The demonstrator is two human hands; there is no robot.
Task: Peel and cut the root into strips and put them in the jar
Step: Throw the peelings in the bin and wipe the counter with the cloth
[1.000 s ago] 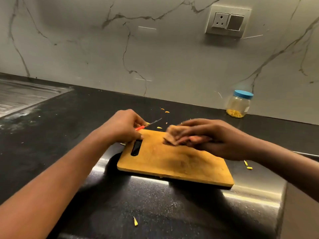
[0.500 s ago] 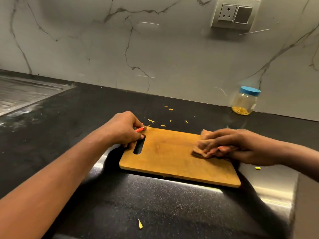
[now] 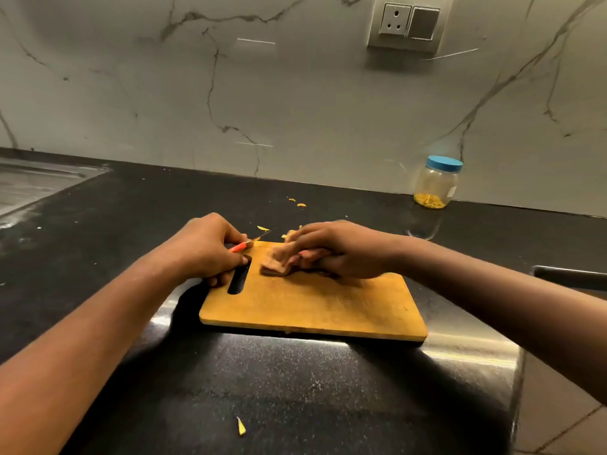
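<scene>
**Board wipe-down with knife in hand: risks at this stage**

Landmark: the cutting board (image 3: 315,303) on the black table (image 3: 295,389).

Left of the board, a sink (image 3: 36,185) is set into the table. At the board's left end, beside its handle slot, the left hand (image 3: 203,251) is closed, fingers (image 3: 230,270) curled tight around the red handle of a small knife (image 3: 244,245); the blade points away past the board's far edge. On the board's far half, the right hand (image 3: 331,249) presses a crumpled cloth (image 3: 279,262) flat, fingers held together on top of it. No root is visible on the board. Yellow scraps (image 3: 297,203) lie beyond the far edge, and one scrap (image 3: 241,430) lies on the near side. Far right of the board, against the wall, stands the jar (image 3: 435,182), blue lid on, yellow strips in its bottom.

Judged risks:
- The cloth sits close to the blade tip; a wide wiping stroke toward the left hand could bring the right-hand fingers onto the edge.
- Wiping pressure may slide the board on the glossy table.
- Scraps pushed off the board may scatter further.
</scene>
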